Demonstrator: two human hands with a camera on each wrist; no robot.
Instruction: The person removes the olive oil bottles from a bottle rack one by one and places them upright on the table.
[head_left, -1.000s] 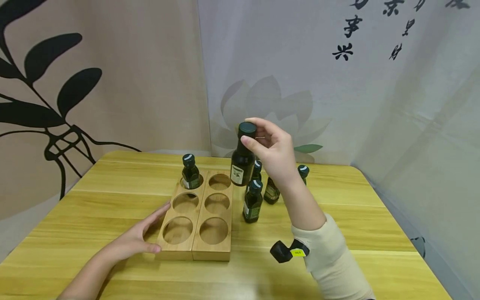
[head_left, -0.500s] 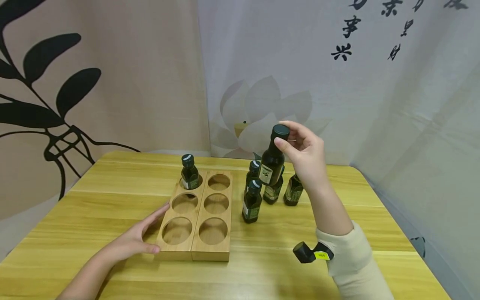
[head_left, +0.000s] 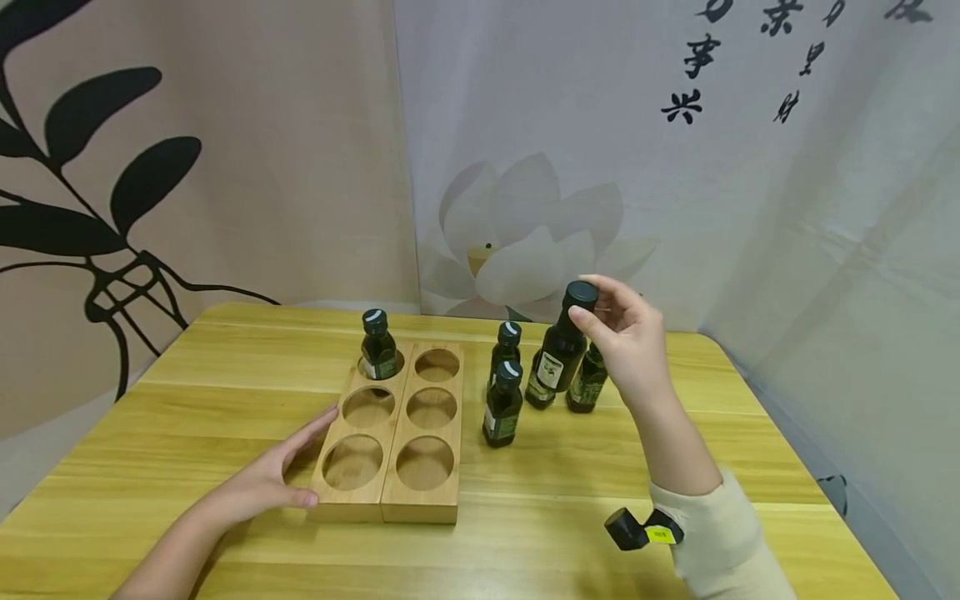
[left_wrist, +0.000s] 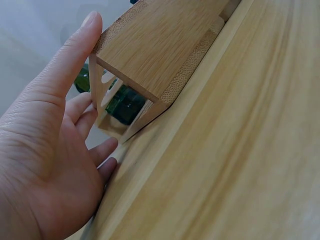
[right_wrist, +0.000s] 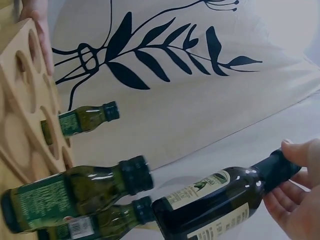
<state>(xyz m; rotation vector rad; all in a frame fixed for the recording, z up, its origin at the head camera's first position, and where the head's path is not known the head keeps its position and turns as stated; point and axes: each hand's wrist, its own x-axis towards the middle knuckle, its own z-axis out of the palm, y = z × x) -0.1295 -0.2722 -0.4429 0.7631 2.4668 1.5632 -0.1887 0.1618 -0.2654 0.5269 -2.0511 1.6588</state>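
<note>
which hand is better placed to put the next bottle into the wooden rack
Probably the right hand: it pinches the dark green glass bottle by its cap. The left hand rests flat against the wooden six-hole rack, steadying it.

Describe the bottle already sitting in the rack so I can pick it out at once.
Start at the wooden rack with six round holes, on the left half of the yellow table, where the left hand rests against its side. The small dark green bottle stands upright in the far-left hole. It is the only bottle in the rack; the others stand on the table to the right or hang from the right hand.
</note>
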